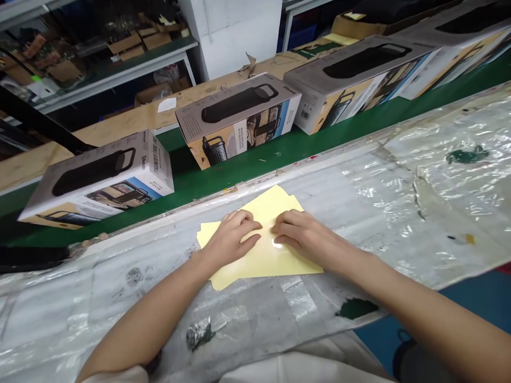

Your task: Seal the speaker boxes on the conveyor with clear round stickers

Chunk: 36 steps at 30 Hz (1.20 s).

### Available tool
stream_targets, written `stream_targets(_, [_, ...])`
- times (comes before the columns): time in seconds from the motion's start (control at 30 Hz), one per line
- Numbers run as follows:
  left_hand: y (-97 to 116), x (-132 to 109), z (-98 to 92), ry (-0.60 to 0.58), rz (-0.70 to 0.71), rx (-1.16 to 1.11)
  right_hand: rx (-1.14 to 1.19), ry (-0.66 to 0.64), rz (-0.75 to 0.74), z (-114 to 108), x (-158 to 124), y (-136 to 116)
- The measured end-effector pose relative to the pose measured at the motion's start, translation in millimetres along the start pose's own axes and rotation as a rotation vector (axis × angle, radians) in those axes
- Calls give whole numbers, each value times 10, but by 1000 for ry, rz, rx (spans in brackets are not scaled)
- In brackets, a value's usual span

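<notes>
Several glossy pale-yellow sheets [255,266] lie in an uneven, fanned stack on the plastic-covered bench in front of me. My left hand [229,238] rests over the left part of the stack, its thumb and forefinger apart and pointing right. Across a small gap, my right hand [301,234] is over the right part, fingers bent and pressed together. Whatever its fingertips may hold is hidden. Just below those fingertips, a small bright white patch shows on the top sheet; I cannot tell whether it is a label or glare.
Printed speaker boxes [239,114] stand in a row on a green conveyor belt [187,173] beyond the bench [131,298]. Clear plastic, torn in places, covers the bench. Behind are a wooden ledge [215,85], a white pillar [235,37] and shelves with cardboard pieces [136,42].
</notes>
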<state>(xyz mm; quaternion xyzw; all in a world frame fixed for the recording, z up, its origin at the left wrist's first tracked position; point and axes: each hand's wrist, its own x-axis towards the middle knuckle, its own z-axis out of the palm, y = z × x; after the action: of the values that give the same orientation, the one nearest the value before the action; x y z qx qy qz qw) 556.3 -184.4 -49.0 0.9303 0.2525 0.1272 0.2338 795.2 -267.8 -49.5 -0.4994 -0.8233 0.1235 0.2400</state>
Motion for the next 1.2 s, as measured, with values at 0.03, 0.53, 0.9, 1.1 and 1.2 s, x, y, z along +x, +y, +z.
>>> stream_targets(0.03, [-10, 10, -12, 4, -1, -3, -1, -8, -1, 14, 11, -6])
stream_targets(0.53, [-14, 11, -13, 21, 5, -14, -12, 95, -67, 91, -158, 41])
stream_targets(0.9, [35, 21, -39, 13, 4, 16, 47, 13, 4, -39, -125, 1])
stream_targets(1.1, [23, 22, -32, 16, 22, 55, 43, -93, -14, -49, -32, 31])
stream_targets(1.2, [31, 21, -35, 15, 30, 62, 63, -68, 1, -31, -46, 31])
